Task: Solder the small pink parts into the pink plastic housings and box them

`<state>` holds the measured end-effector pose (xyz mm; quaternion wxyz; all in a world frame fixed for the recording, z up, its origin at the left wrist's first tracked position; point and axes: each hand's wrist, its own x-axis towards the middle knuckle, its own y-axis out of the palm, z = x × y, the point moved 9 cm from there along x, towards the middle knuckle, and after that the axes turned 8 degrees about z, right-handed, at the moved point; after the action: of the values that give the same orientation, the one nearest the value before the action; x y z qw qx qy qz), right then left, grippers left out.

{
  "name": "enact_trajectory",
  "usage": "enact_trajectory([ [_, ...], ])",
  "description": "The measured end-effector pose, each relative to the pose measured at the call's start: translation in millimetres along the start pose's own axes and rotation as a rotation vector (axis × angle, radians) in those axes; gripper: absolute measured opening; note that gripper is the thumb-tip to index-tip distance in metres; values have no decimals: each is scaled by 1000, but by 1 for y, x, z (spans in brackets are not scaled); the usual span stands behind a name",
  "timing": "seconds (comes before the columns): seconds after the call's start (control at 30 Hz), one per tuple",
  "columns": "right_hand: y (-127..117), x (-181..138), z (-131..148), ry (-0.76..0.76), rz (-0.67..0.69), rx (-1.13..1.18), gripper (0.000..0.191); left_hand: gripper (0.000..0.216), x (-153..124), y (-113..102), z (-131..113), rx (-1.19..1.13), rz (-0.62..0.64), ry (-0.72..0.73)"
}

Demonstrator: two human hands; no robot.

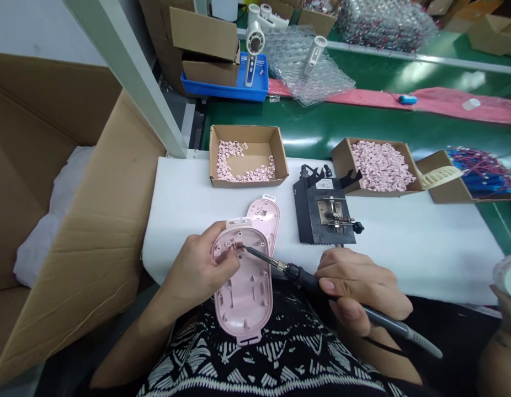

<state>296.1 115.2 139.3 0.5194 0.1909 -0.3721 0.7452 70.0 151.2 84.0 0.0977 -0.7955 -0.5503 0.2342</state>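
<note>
My left hand (pixel 197 267) grips the upper left edge of a pink plastic shell (pixel 245 289) held open-side up over my lap. My right hand (pixel 358 286) is closed round the dark handle of a soldering iron (pixel 305 278). The iron's metal tip rests on a small part inside the top of the shell, beside my left thumb. A second pink shell (pixel 266 215) lies on the white table (pixel 404 248) just behind the first.
A black soldering stand (pixel 324 212) sits mid-table. Cardboard trays of small pink parts (pixel 247 157) (pixel 379 165) and one with blue-and-red wired parts (pixel 479 176) line the far edge. A large carton (pixel 73 231) stands at left. Another person's hand (pixel 506 298) shows at right, by a green conveyor (pixel 363 127).
</note>
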Motion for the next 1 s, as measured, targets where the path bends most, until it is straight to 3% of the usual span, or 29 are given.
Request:
enact_trajectory([
  [0.1, -4, 3, 6, -28, -64, 47, 12, 10, 1, 0, -1, 27, 17, -8],
  [1.0, 9, 13, 2, 6, 15, 38, 13, 10, 0, 3, 3, 95, 41, -30],
])
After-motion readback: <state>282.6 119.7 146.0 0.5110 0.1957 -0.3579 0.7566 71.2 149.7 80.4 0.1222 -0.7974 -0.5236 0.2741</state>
